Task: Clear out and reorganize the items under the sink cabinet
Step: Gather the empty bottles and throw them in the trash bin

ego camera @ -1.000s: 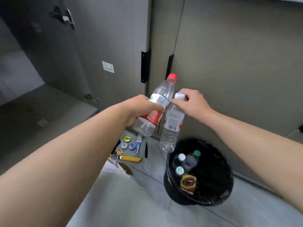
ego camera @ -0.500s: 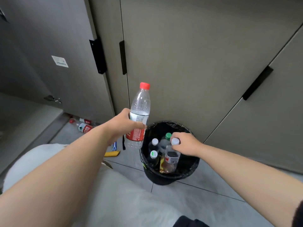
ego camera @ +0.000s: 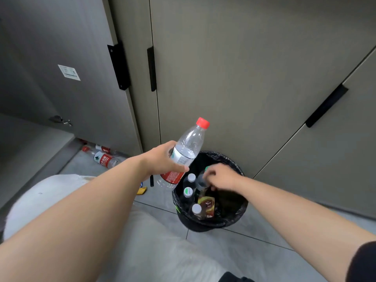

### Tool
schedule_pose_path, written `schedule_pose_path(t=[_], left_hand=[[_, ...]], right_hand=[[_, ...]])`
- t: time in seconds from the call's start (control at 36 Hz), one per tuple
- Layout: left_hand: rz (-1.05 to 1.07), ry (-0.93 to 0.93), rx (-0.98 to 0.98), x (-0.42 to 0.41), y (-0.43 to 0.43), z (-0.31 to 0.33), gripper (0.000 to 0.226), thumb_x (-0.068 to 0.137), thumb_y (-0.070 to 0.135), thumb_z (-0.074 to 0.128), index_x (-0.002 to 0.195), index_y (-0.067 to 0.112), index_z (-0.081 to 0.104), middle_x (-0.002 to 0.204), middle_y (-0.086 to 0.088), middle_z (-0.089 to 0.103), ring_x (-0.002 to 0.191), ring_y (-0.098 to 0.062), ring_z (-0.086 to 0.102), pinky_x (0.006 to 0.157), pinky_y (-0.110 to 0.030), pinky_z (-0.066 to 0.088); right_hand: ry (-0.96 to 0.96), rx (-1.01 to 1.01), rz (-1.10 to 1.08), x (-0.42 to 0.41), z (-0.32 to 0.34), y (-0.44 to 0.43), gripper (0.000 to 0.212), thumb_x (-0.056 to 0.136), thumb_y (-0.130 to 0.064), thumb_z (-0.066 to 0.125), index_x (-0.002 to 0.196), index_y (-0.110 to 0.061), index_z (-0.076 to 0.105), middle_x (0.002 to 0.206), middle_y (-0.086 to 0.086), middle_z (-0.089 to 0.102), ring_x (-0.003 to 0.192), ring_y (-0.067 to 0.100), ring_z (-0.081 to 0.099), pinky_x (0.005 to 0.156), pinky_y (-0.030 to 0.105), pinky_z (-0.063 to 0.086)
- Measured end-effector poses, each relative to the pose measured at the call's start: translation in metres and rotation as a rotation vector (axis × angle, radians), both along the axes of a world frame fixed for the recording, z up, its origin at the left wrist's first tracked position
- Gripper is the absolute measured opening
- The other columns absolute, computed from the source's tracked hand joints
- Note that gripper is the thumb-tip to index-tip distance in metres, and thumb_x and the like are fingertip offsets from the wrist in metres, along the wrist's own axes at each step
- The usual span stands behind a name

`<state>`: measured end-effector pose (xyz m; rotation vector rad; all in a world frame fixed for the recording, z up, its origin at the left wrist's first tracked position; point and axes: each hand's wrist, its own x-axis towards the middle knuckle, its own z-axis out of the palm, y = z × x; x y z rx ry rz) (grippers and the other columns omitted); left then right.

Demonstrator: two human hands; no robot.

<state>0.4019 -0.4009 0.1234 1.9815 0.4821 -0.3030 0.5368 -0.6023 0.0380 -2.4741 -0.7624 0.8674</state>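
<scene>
My left hand (ego camera: 161, 161) grips a clear plastic bottle (ego camera: 190, 146) with a red cap and red label, tilted just left of a black-lined trash bin (ego camera: 243, 208). My right hand (ego camera: 222, 177) hovers over the bin's mouth, fingers loosely curled, holding nothing. Inside the bin stand several capped bottles, among them a white-capped bottle (ego camera: 196, 209) at the front beside a brown carton (ego camera: 207, 204). The right hand partly hides a green-capped bottle.
Two red-labelled bottles (ego camera: 103, 158) lie on the floor by the open cabinet door (ego camera: 71, 94). A yellow item (ego camera: 142, 190) and a black pen (ego camera: 151, 181) lie behind my left arm. Closed cabinet doors (ego camera: 234, 78) stand behind the bin. My white-clothed knee (ego camera: 61, 192) is at lower left.
My right hand lowered the white-capped bottle into the bin and let it go; it now rests at the front. My left hand carried the red-capped bottle toward the bin.
</scene>
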Motion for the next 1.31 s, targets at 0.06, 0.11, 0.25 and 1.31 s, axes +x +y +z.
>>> schedule_pose_path(t=[0.06,0.11,0.25,1.31], left_hand=[[-0.045,0.006,0.073,0.001,0.000,0.000,0.066,0.076,0.033,0.087,0.131,0.035,0.052,0.118,0.008,0.067,0.110,-0.015,0.065,0.103,-0.043,0.051],[-0.088,0.008,0.133,0.002,-0.002,0.002,0.065,0.076,0.033,0.086,0.131,0.035,0.052,0.118,0.010,0.066,0.110,-0.015,0.063,0.103,-0.043,0.050],[-0.126,-0.010,0.197,0.004,-0.006,0.003,0.064,0.077,0.030,0.086,0.131,0.030,0.051,0.118,0.007,0.065,0.111,-0.018,0.062,0.102,-0.043,0.051],[0.168,-0.089,0.298,-0.015,0.034,-0.008,0.012,0.095,0.027,0.065,0.104,0.022,0.069,0.085,0.008,0.063,0.081,-0.013,0.060,0.067,-0.023,0.045]], right_hand=[[0.046,0.302,-0.230,0.009,0.027,0.008,0.024,0.095,-0.014,0.047,0.092,-0.017,0.071,0.078,0.004,0.067,0.061,0.016,0.062,0.056,0.025,0.050],[0.202,0.581,-0.381,0.015,0.059,0.013,0.024,0.100,-0.026,0.045,0.100,-0.016,0.066,0.082,0.007,0.060,0.058,0.016,0.059,0.055,0.027,0.049],[0.285,0.517,-0.047,0.014,0.124,0.016,0.039,0.085,-0.060,0.060,0.107,-0.029,0.068,0.092,0.004,0.062,0.067,0.019,0.062,0.058,0.031,0.054],[-0.217,-0.212,0.261,-0.007,-0.042,0.023,0.028,0.084,-0.025,0.061,0.112,-0.030,0.059,0.110,0.002,0.049,0.095,0.031,0.060,0.083,0.037,0.051]])
